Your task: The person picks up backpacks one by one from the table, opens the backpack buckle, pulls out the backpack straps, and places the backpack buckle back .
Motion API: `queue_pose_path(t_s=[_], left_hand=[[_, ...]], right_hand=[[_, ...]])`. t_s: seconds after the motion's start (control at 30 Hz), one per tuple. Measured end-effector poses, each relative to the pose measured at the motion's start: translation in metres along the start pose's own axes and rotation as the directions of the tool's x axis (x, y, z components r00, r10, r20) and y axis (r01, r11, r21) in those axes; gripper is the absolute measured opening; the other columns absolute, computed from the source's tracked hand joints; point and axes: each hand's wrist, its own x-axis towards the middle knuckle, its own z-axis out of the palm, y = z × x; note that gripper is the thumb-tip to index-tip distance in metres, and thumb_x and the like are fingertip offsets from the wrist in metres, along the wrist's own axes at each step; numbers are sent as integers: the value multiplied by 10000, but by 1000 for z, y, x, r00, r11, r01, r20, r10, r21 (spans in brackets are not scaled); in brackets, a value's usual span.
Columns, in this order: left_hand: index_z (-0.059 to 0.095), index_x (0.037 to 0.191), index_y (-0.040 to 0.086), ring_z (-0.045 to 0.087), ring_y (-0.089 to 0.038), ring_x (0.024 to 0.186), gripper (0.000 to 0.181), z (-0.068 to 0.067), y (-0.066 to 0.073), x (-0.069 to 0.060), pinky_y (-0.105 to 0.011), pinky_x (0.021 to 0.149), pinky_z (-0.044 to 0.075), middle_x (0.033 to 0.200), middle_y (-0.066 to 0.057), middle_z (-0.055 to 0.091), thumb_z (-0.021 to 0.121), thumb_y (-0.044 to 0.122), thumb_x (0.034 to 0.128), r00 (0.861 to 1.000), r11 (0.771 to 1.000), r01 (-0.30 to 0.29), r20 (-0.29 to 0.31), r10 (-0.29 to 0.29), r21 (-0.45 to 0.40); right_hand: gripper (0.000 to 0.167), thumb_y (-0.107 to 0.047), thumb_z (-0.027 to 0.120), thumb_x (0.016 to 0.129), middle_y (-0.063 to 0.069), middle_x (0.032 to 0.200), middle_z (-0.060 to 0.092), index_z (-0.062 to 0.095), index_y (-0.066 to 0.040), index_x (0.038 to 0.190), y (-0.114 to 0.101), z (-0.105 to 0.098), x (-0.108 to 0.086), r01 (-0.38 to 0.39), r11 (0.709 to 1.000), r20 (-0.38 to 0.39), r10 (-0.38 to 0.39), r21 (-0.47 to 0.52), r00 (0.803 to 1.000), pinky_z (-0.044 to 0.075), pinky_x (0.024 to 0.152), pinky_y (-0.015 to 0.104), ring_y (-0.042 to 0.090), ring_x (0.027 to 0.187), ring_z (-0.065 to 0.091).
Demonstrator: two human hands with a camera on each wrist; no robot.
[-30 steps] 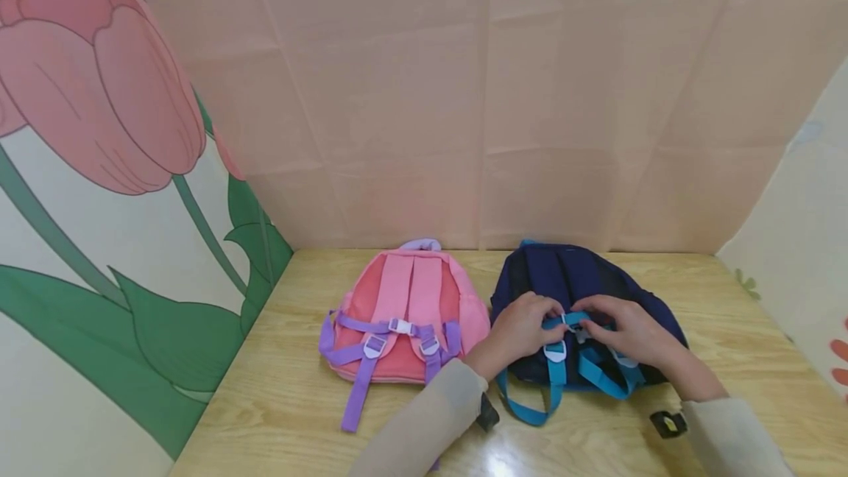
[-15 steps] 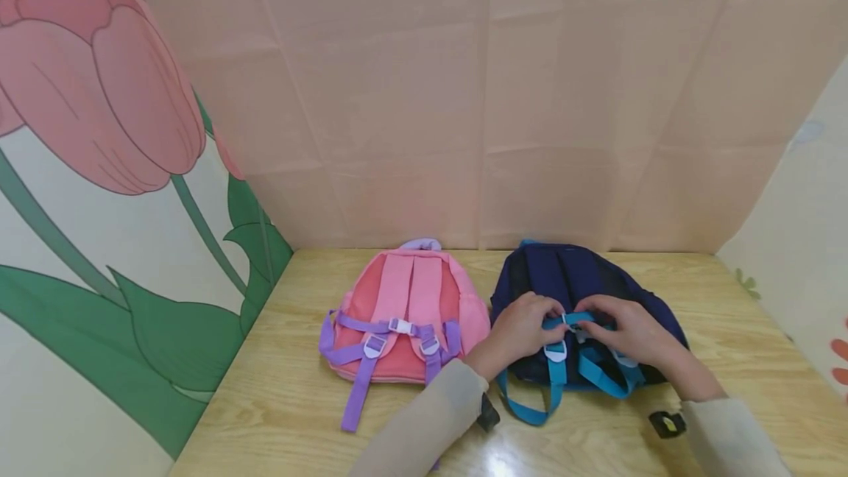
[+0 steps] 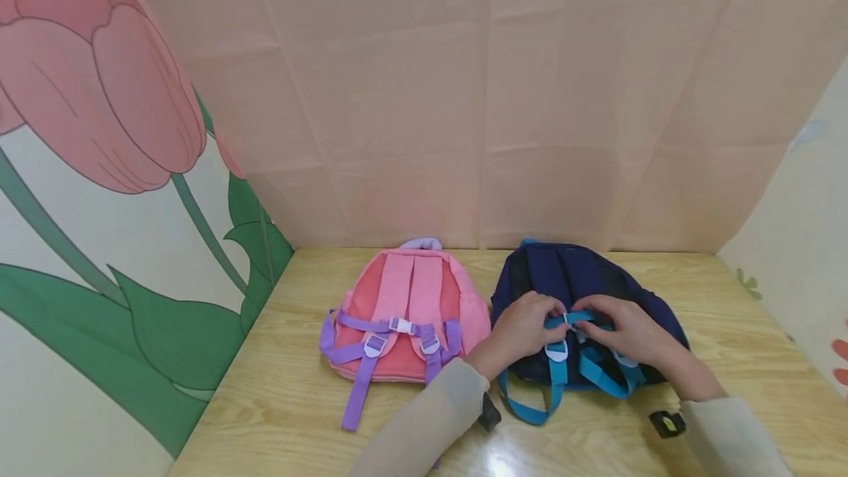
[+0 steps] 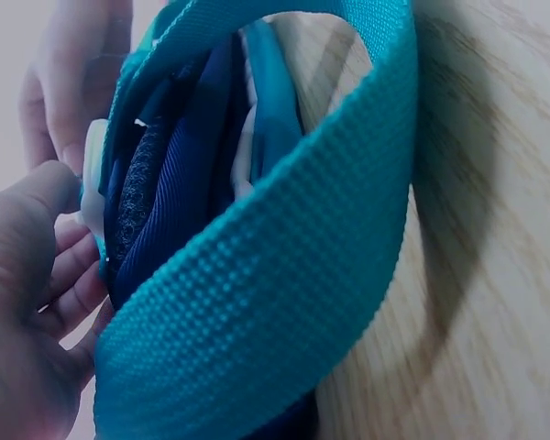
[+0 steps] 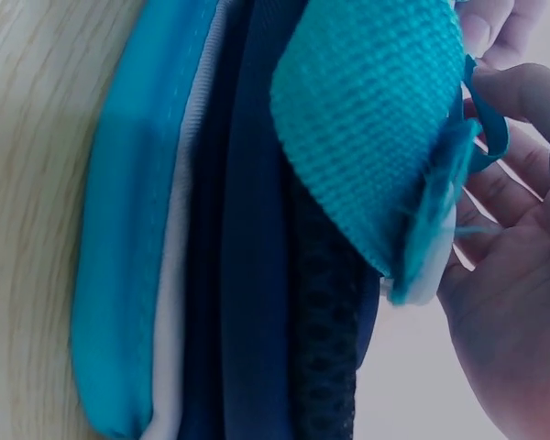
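A navy backpack lies on the table with its shoulder-strap side up. Across it runs a teal chest strap, and both hands meet at its middle. My left hand pinches this strap beside a small white clip, between thumb and fingers. From the other side my right hand pinches the same strap, close to the left fingertips. The buckle between the hands is mostly hidden by fingers. In the left wrist view a wide teal webbing loop hangs in front. A white adjuster sits below the left fingers.
A pink backpack with purple straps lies to the left, its white buckle fastened. Small black objects show by both wrists. The wooden table ends at a beige cloth backdrop, with a tulip-painted panel at left.
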Motion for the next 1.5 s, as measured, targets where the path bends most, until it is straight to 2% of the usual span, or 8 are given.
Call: queue_pose_path(t_s=[0.17, 0.4, 0.63, 0.8, 0.97, 1.2, 1.33, 1.5], left_hand=[[718, 1107, 252, 505, 33, 913, 208, 0, 0, 0, -22, 774, 363, 988, 176, 652, 701, 390, 952, 1000, 1000, 7, 5, -7, -6], [715, 1097, 254, 493, 42, 894, 202, 0, 0, 1, -22, 746, 349, 973, 179, 650, 704, 389, 947, 1000, 1000, 2, -5, -2, 7], [714, 1096, 261, 497, 42, 898, 203, 0, -1, 2, -27, 750, 358, 958, 183, 633, 701, 399, 947, 1000, 1000, 4, -4, -4, 28], [713, 1094, 266, 498, 45, 900, 202, 1, -1, 1, -28, 748, 357, 962, 183, 631, 697, 405, 949, 1000, 1000, 7, 0, -7, 23], [710, 1103, 270, 492, 49, 892, 204, 2, -2, 1, -30, 733, 348, 972, 183, 638, 699, 402, 948, 1000, 1000, 12, 5, -12, 8], [715, 1100, 264, 488, 49, 882, 206, 3, -4, -1, -28, 724, 345, 967, 185, 638, 707, 397, 943, 1000, 1000, 6, -10, -6, 1], [715, 1098, 260, 497, 47, 896, 207, 3, -5, -2, -27, 743, 352, 969, 184, 640, 707, 397, 943, 1000, 1000, 12, -4, -12, 4], [715, 1098, 253, 501, 36, 905, 208, 3, -4, -3, -24, 760, 358, 975, 172, 645, 699, 397, 949, 1000, 1000, 7, 10, -7, 9]], right_hand=[[212, -96, 769, 888, -71, 1008, 702, 702, -159, 1080, 1, 0, 0, -2, 1000, -2, 2, -6, 1000, 527, 705, 246, 1, 836, 577], [235, -83, 789, 865, -84, 1014, 709, 709, -181, 1062, 6, -3, -2, -5, 999, -40, 3, -36, 999, 536, 738, 256, 51, 888, 626], [231, -76, 765, 884, -47, 1034, 710, 708, -134, 1100, 3, -2, 1, 6, 1000, -2, -6, 0, 1000, 531, 728, 252, 25, 864, 592], [204, -112, 770, 891, -57, 1029, 707, 711, -151, 1082, 2, 2, 2, -4, 1000, -5, 4, -23, 1000, 532, 723, 256, 31, 866, 595], [201, -110, 776, 887, -75, 1014, 701, 710, -174, 1065, 4, 3, 0, -14, 1000, -20, 13, -24, 1000, 528, 718, 254, 31, 858, 595], [231, -64, 778, 869, -73, 1013, 706, 710, -170, 1063, 5, 5, -2, 20, 1000, -58, -21, -14, 998, 534, 723, 257, 30, 864, 606], [252, -37, 779, 855, -48, 1026, 713, 714, -138, 1076, 4, 8, -1, 44, 999, -68, -45, -15, 997, 516, 755, 196, 44, 886, 622], [292, -8, 796, 817, -11, 1035, 715, 712, -103, 1081, 3, 12, -2, 82, 996, -93, -85, -35, 992, 459, 795, 95, 131, 897, 653]])
